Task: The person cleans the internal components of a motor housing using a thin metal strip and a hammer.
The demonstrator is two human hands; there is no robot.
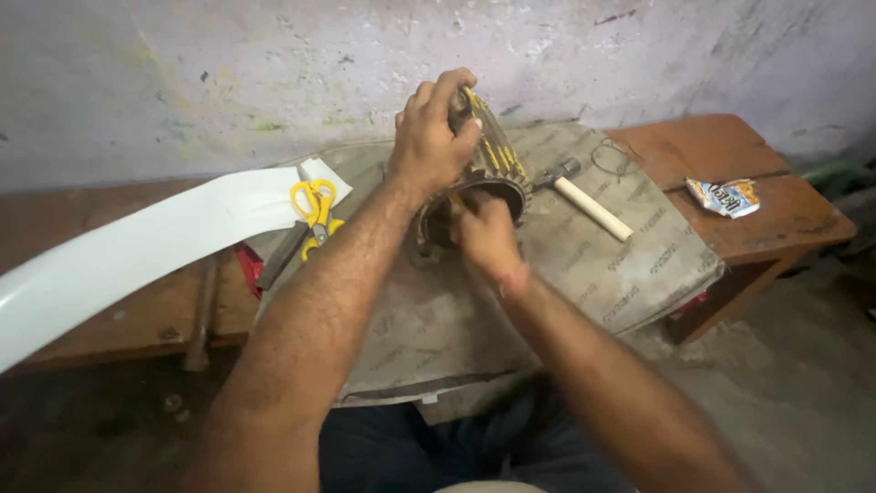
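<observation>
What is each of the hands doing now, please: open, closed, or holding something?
Left hand: closed over the top of the slotted metal cylinder, holding it.
Right hand: fingers at the cylinder's open end; open or closed cannot be told.

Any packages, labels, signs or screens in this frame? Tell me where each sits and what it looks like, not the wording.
Small crumpled foil sachet: on the reddish-brown wooden bench at far right; flat, torn, white with orange and blue print.
Grey woven sack with faint repeated print: spread flat over the bench under the hands.
No signs or screens.
</observation>
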